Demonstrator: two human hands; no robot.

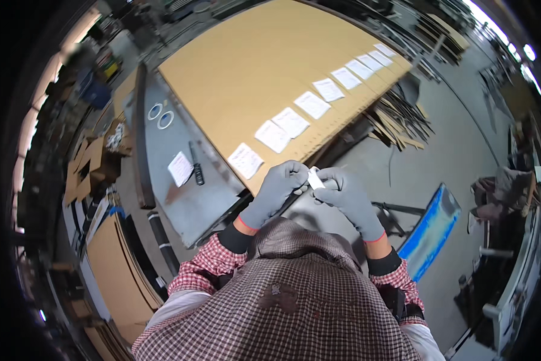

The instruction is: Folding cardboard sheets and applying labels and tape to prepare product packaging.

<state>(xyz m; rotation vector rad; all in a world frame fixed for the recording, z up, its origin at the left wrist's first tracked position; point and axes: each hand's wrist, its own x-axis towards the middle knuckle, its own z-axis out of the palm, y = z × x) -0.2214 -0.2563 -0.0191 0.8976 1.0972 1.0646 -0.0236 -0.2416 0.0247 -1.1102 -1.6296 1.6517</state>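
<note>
Both my hands wear grey gloves and meet in front of my apron, just off the near corner of a large brown cardboard sheet [234, 72]. Between them is a small white piece [315, 180], perhaps folded paper or tape; its kind is not clear. My left hand [275, 189] is closed, its fingertips pinching the piece's left side. The fingers of my right hand [349, 197] are closed on its right side. Several white paper slips with writing lie in a row along the sheet's right edge, the nearest slip [245, 160] just beyond my left hand.
On a grey metal table [189, 210] to the left are a paper slip [180, 169], a black-handled tool [198, 174] and two white rings [166, 120]. An opened cardboard box [90, 167] stands farther left. To the right are a blue panel [430, 231] and a pile of strips [403, 123].
</note>
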